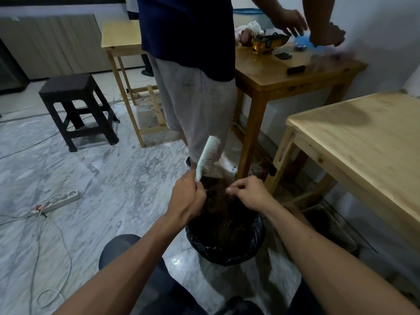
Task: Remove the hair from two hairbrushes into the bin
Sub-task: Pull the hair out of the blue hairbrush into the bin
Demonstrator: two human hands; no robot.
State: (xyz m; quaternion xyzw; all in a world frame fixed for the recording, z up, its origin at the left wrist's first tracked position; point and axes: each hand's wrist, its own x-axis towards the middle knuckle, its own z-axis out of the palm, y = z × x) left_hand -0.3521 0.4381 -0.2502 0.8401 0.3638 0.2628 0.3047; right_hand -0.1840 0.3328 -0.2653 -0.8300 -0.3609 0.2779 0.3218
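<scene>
My left hand (pixel 187 197) grips the handle of a white hairbrush (pixel 208 155), which points up and away with its bristles facing right. A mass of dark brown hair (pixel 218 196) hangs between my hands, over the bin. My right hand (pixel 248 193) is pinched shut on the hair at its right edge. The bin (pixel 227 253) stands on the floor right below, lined with a black bag and holding dark hair. A second hairbrush is not in view.
Another person in grey shorts (pixel 195 105) stands just beyond the bin, hands busy at a brown wooden table (pixel 284 73). A pale wooden table (pixel 363 142) is at right, a dark stool (pixel 75 105) at left, and a power strip (pixel 61 201) with cables on the marble floor.
</scene>
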